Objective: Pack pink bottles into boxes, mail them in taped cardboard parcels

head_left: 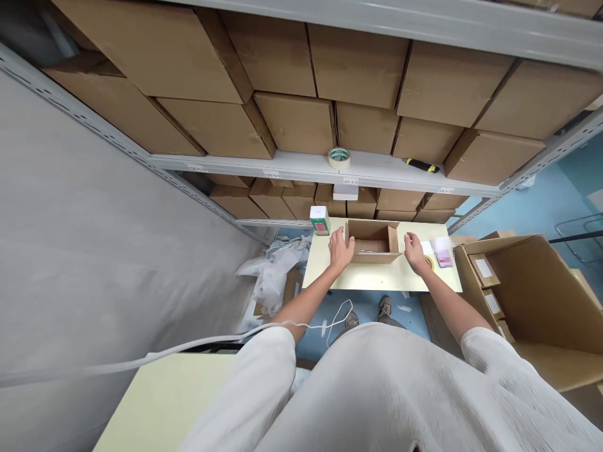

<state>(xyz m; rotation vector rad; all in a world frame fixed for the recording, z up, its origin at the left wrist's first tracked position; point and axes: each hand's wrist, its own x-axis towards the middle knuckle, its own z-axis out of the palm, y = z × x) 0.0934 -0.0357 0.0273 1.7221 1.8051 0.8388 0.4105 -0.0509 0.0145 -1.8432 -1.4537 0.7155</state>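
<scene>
An open-topped cardboard box point(375, 258) stands on the small pale table, its inside showing bare brown walls and bottom. My left hand point(341, 248) is at the box's left end, fingers stretched and thumb apart, close against the cardboard. On the other side, my right hand point(414, 252) is just off the right end with loosely bent fingers; nothing shows in it. Beside that wrist lie a roll of yellow tape point(428, 262) and a pink-and-white packet point(443, 251). A small green-and-white carton point(320, 221) stands at the table's back left corner.
Shelves of cardboard boxes point(296, 122) rise behind the table point(325, 273). A tape roll point(339, 158) and a yellow-black cutter point(421, 165) lie on the shelf. At right is a large open carton point(541, 289); at left, plastic wrapping point(277, 270). A white cable point(202, 344) crosses my left arm.
</scene>
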